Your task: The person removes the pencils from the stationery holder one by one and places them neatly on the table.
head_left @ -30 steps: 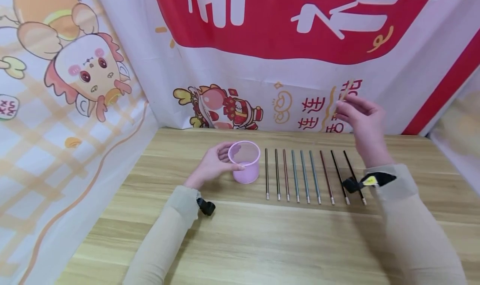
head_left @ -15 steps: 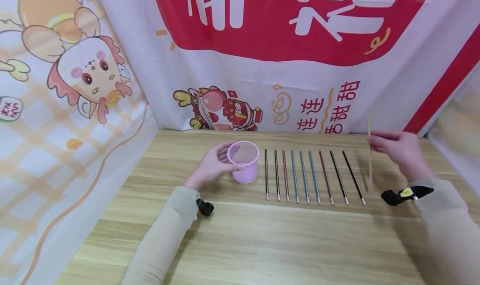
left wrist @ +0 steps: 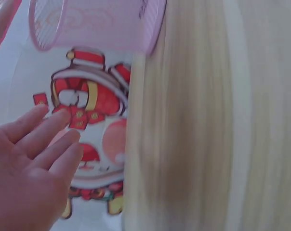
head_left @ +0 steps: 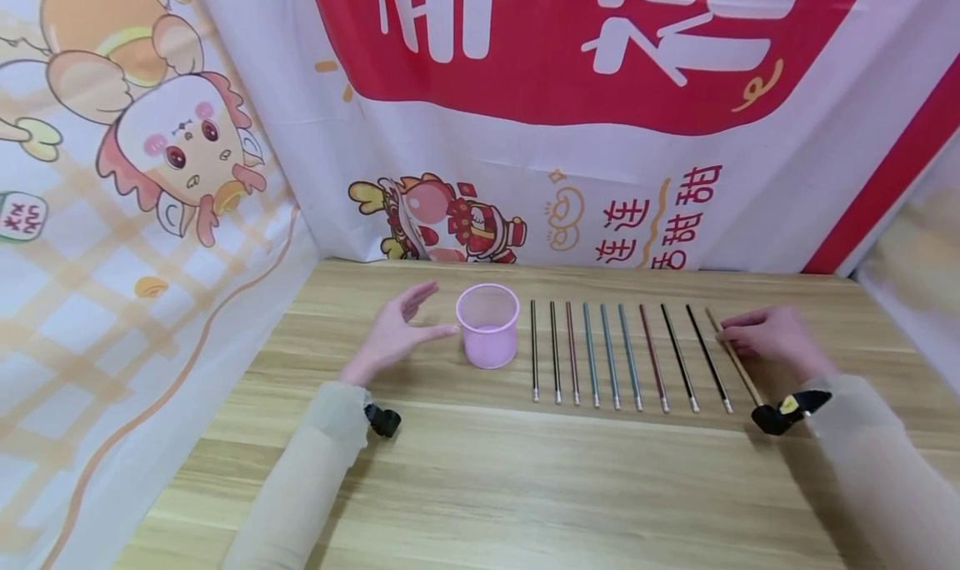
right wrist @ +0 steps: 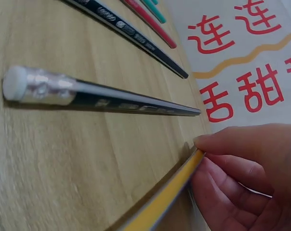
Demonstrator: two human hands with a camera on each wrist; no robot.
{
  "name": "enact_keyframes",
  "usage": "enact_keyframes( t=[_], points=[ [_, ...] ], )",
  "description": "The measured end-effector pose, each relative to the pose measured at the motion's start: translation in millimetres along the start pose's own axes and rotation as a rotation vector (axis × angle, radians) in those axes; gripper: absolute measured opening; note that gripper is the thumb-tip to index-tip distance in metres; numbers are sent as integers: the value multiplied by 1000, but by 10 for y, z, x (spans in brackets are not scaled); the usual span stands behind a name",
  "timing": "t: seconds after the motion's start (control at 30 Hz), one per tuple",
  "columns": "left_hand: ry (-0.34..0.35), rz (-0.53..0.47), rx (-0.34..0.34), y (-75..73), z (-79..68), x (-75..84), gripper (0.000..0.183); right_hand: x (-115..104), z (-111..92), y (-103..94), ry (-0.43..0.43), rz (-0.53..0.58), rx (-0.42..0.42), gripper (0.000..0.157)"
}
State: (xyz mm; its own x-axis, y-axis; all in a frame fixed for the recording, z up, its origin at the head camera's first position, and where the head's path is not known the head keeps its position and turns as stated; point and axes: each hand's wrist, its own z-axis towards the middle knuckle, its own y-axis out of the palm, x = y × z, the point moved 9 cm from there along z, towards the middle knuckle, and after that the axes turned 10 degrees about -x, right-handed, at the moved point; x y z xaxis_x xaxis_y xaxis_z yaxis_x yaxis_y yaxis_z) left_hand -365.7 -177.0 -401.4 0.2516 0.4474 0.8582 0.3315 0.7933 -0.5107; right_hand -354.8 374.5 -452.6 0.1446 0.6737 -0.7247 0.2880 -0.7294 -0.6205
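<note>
My right hand [head_left: 768, 334] pinches a yellow pencil [head_left: 737, 357] between thumb and fingers, low over the table at the right end of a row of pencils. In the right wrist view the yellow pencil [right wrist: 169, 195] slants down and left from the fingertips; beside it lies a black pencil [right wrist: 121, 99] with a white eraser. My left hand [head_left: 397, 332] is open to the left of a pink mesh cup [head_left: 489, 337], its thumb tip close to the wall. The left wrist view shows the left hand's fingers [left wrist: 44, 137] spread, apart from the cup [left wrist: 97, 24].
Several pencils lie side by side right of the cup, among them a blue pencil [head_left: 609, 353], a red pencil [head_left: 654, 357] and a black pencil [head_left: 708, 357], eraser ends toward me. A printed cloth [head_left: 570, 153] hangs behind the wooden table [head_left: 525, 487].
My right hand has swung right and down, bringing the yellow pencil from the air to the row's right end. My left hand has let go of the cup and moved left.
</note>
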Motion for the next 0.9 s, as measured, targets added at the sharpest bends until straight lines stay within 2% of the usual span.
enact_keyframes(
  t=[0.17, 0.3, 0.4, 0.5, 0.63, 0.73, 0.83, 0.9],
  points=[
    [-71, 226, 77, -303, -101, -35, 109, 24, 12, 31, 42, 3, 18, 45],
    [-74, 512, 98, -505, -109, 3, 117, 10, -3, 32, 37, 4, 39, 45],
    [-65, 756, 91, -581, -72, -1, 120, -1, -15, 25, 21, 7, 60, 47],
    [-83, 903, 73, -610, -31, -77, 122, 5, -24, 31, 16, 19, 77, 48],
    [-130, 937, 46, -623, -10, -196, 120, 8, -36, 46, 23, 26, 98, 50],
    [-150, 926, 33, -628, -6, -242, 119, -6, -70, 35, -10, 95, 96, 57],
    [-168, 914, 19, -636, -2, -281, 118, -25, -142, -87, -51, 139, 121, 69],
    [-175, 912, 13, -644, 1, -297, 118, -60, -197, -251, -83, 86, 183, 78]
  ],
)
